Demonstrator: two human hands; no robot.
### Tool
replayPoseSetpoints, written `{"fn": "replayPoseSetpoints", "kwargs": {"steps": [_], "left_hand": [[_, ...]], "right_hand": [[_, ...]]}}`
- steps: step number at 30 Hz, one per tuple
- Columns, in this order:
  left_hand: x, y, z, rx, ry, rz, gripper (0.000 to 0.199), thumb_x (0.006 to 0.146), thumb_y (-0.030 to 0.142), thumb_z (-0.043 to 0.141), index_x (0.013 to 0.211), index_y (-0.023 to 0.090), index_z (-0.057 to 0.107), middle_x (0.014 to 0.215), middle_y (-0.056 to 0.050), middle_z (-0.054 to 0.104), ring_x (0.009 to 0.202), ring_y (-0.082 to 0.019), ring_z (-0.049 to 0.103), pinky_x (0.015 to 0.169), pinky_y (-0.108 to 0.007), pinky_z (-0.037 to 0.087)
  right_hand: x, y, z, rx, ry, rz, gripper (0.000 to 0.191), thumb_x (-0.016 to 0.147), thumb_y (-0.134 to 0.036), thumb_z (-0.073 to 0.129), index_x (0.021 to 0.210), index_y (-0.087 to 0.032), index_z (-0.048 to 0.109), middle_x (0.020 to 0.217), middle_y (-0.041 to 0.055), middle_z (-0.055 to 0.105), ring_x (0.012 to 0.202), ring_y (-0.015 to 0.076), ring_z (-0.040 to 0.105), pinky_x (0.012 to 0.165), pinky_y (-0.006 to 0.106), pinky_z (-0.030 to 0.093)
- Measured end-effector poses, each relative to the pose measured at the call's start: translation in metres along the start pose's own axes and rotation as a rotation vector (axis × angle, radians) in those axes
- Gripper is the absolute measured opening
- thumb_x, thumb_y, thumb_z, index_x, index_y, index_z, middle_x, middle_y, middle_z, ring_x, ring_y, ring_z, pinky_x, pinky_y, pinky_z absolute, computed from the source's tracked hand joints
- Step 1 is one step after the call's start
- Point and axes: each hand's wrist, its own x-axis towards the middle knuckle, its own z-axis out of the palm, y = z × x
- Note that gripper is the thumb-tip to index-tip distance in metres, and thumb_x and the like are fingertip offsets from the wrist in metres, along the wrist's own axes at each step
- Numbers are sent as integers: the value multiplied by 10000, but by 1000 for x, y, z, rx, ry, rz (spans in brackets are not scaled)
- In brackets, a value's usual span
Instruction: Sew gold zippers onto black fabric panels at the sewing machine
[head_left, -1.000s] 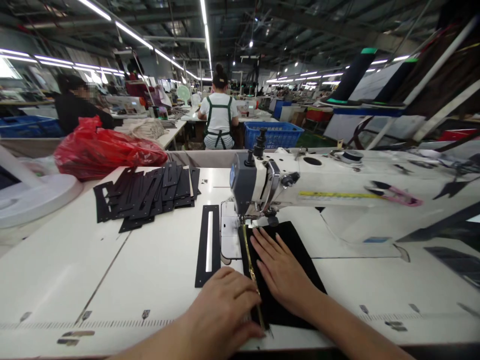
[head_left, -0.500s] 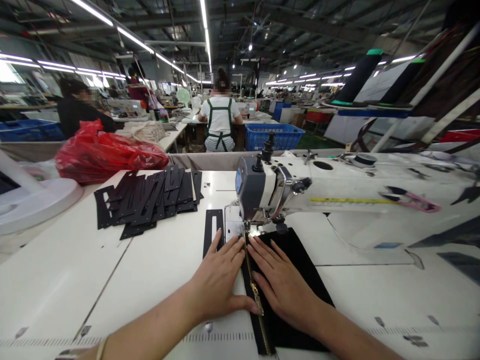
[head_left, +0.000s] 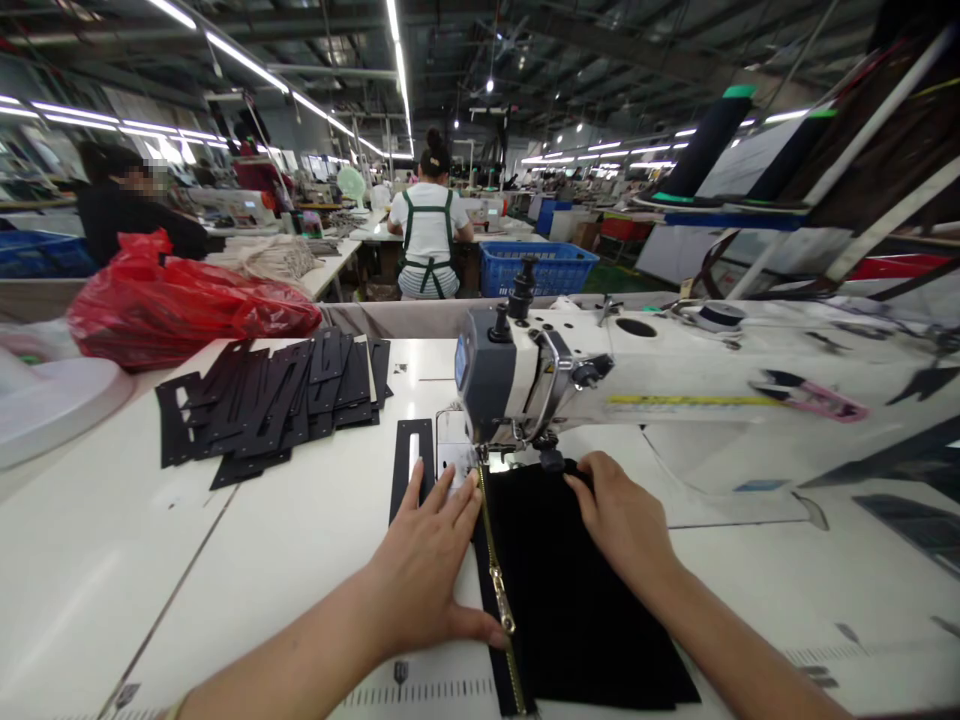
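Observation:
Black fabric (head_left: 577, 580) lies flat on the white table, its far edge at the needle area of the sewing machine (head_left: 491, 375). Along its left side runs a gold-toothed zipper (head_left: 489, 540) with a metal pull near the middle. My left hand (head_left: 427, 560) rests spread, fingertips beside the zipper's far end and thumb by the pull. At the fabric's far right corner, my right hand (head_left: 626, 515) pinches the edge between thumb and curled fingers. A black slotted strip (head_left: 405, 455) lies just left of the machine's plate, partly under my left fingertips.
A pile of black slotted pieces (head_left: 277, 395) lies on the table's left, with a red plastic bag (head_left: 187, 300) behind it. Dark thread cones (head_left: 705, 145) stand at the upper right. Beyond the table are a blue crate (head_left: 536, 268) and a seated person (head_left: 429, 225).
My right hand has moved from flat beside the zipper to the fabric's far right corner, now gripping it. The left hand stays spread by the zipper. The view has shifted slightly.

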Motion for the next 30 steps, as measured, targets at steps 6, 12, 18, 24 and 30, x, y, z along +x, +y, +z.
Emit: {"fn": "replayPoseSetpoints", "kwargs": {"steps": [6, 12, 18, 24, 30], "left_hand": [[-6, -7, 0, 18, 39, 53, 1122, 613, 818, 431, 1405, 87, 120, 1460, -170, 110, 1343, -341, 53, 1059, -590, 15], [-62, -23, -4, 111, 101, -123, 1009, 713, 733, 432, 1401, 60, 128, 1447, -226, 100, 1342, -342, 50, 1056, -579, 117], [-111, 12, 23, 250, 131, -46, 849, 681, 439, 647, 1393, 220, 240, 1411, -134, 325, 1296, -343, 268, 1030, -524, 271], [-99, 2, 33, 225, 297, 58, 783, 648, 471, 640, 1332, 230, 344, 1410, -142, 316, 1270, -385, 282, 997, -569, 305], [-66, -29, 27, 126, 414, 15, 428, 818, 105, 392, 1228, 199, 471, 1117, -110, 561, 1048, -249, 529, 885, -426, 478]], "right_hand": [[-29, -48, -14, 78, -47, -516, 411, 898, -248, 390, 1284, -114, 432, 1317, 140, 455, 1234, 274, 375, 997, 475, 321], [-49, -54, -7, 148, -234, -549, 480, 932, -245, 320, 1394, -137, 255, 1422, 80, 304, 1316, 199, 254, 1067, 475, 250], [-46, -52, -10, 141, -208, -528, 461, 903, -177, 337, 1359, -109, 338, 1405, 97, 337, 1306, 199, 280, 1063, 440, 274], [-39, -56, -20, 126, -239, -520, 452, 883, -194, 367, 1327, -108, 398, 1386, 104, 374, 1273, 215, 336, 1028, 429, 302], [-28, -50, -22, 239, -209, -506, 378, 844, -234, 463, 1207, -152, 530, 1326, 98, 461, 1188, 232, 429, 967, 423, 353]]}}
